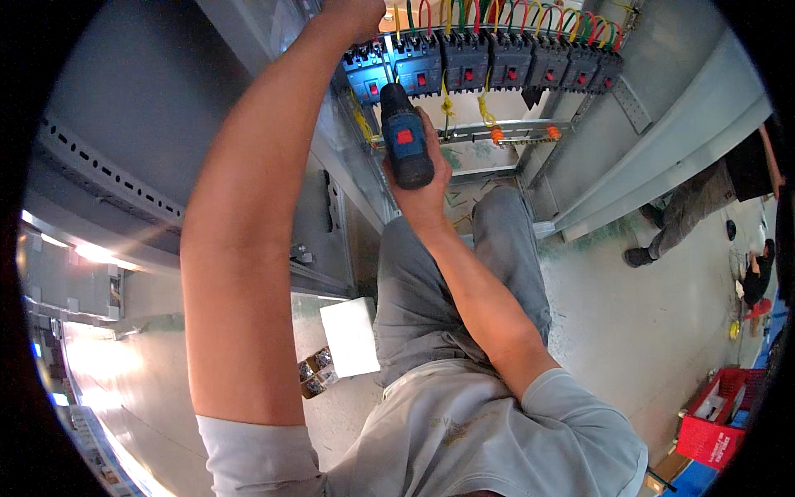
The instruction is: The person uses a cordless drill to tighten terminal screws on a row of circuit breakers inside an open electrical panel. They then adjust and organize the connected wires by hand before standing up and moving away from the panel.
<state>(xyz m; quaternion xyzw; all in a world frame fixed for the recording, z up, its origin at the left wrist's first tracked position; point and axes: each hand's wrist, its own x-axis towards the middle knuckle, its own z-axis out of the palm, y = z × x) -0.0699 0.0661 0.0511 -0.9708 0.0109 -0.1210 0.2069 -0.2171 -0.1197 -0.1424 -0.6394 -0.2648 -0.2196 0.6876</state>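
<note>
A: Your right hand (432,178): state?

B: Wrapped around a compact blue-and-black power drill (406,141). Its rear is rounded and dark, its nose black and tapered; a squarish red patch marks the blue casing.

A: Where have you got it?

B: Below the left end of a row of boxy black plastic circuit breakers (468,66), nose pointing away from you. A thin metal shaft (387,66) extends from it over the row; tip contact cannot be made out.

A: Appearance of the breakers?

B: Each carries a small red switch on its front. Blue-white light washes your leftmost one. Red, yellow and green insulated wires (567,21) arch along the upper side; thin yellow wires (487,108) dangle beneath.

A: Your left hand (358,18)?

B: Near the row's upper left end, cut by the upper edge of view. You cannot tell from this whether it grips anything.
</note>
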